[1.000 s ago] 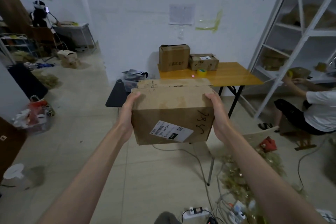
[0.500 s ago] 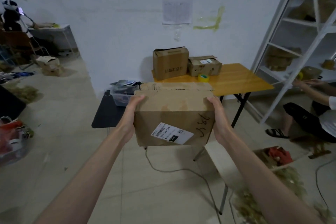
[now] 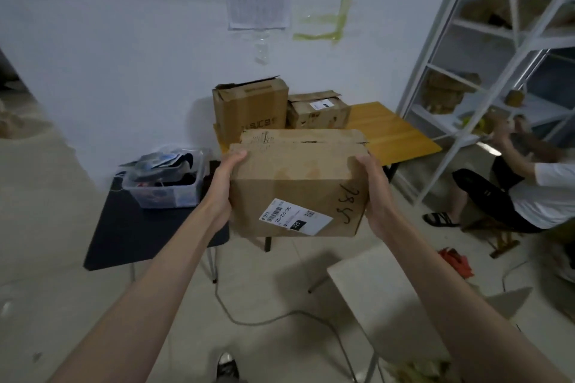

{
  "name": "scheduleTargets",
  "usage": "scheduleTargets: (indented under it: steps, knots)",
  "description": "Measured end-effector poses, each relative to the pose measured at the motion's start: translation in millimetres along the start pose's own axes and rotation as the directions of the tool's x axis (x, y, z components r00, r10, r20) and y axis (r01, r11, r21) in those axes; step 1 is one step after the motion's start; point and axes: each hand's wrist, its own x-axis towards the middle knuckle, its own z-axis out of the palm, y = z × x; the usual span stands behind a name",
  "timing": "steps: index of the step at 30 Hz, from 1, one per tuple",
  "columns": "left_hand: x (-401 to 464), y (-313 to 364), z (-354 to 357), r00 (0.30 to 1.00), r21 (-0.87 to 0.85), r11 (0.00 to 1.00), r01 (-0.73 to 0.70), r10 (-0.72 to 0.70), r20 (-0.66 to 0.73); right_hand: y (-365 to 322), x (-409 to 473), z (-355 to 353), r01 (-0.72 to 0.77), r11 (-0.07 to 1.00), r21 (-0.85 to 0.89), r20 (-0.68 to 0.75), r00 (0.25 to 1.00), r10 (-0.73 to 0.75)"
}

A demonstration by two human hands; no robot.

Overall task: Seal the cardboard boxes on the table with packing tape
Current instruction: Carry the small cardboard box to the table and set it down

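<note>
Carton (image 3: 295, 190): was held in mid-air between both hands, above the floor and short of the table, label side toward the wearer.
Left hand (image 3: 222, 188): was pressed flat against the left end, fingers curled over the top edge; the grip appeared chosen to keep the load level.
Right hand (image 3: 371, 193): was clamped on the opposite end, fingers bent round the top corner, so that the carton was squeezed between the palms.
Top flaps: were folded down but untaped; a seam was visible beyond the fingertips.
Table (image 3: 401, 137): was located ahead of the hands.
Stored cartons (image 3: 249, 109): were stood at the table's far edge, near the wall.
Tape: could not be located.
Judged step: delivery to the table before sealing.
</note>
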Motion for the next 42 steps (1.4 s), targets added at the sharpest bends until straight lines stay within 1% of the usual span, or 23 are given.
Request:
scheduleTargets:
  steps: [4,7,13,15,21,26,31,34,39,42]
  knots:
    - [77,-7,4,1.000,-0.012,1.000,-0.003,0.004,0.024,-3,62,6,0.001,1.000,0.001,-0.045,0.999,-0.001]
    - [140,-10,1,0.996,0.002,0.999,0.051,-0.051,0.078,-1,113,16,0.010,1.000,-0.017,-0.083,0.996,-0.011]
    - [259,-5,-1,0.983,0.077,0.991,0.106,-0.116,0.145,-7,202,37,-0.027,0.999,0.026,-0.190,0.981,0.032]
    - [292,-6,4,0.974,0.092,0.989,0.120,-0.135,0.181,-7,226,35,-0.033,0.998,0.047,-0.220,0.974,0.043]
    - [362,-18,39,0.949,0.127,0.974,0.185,-0.211,0.233,-3,274,16,-0.079,0.989,0.127,-0.325,0.939,0.117]
    - [412,-41,70,0.924,0.163,0.950,0.265,-0.299,0.240,5,314,-8,-0.115,0.981,0.155,-0.394,0.903,0.168]
    - [465,-70,106,0.907,0.248,0.926,0.286,-0.345,0.240,20,371,-43,-0.158,0.975,0.156,-0.434,0.876,0.211]
    - [497,-86,131,0.900,0.301,0.906,0.298,-0.372,0.229,34,413,-67,-0.195,0.969,0.150,-0.437,0.866,0.242]
    - [551,-110,166,0.905,0.334,0.890,0.311,-0.385,0.182,51,481,-97,-0.264,0.959,0.100,-0.436,0.855,0.281]
    - [573,-121,178,0.907,0.334,0.885,0.326,-0.392,0.154,53,517,-106,-0.300,0.949,0.101,-0.426,0.849,0.314]
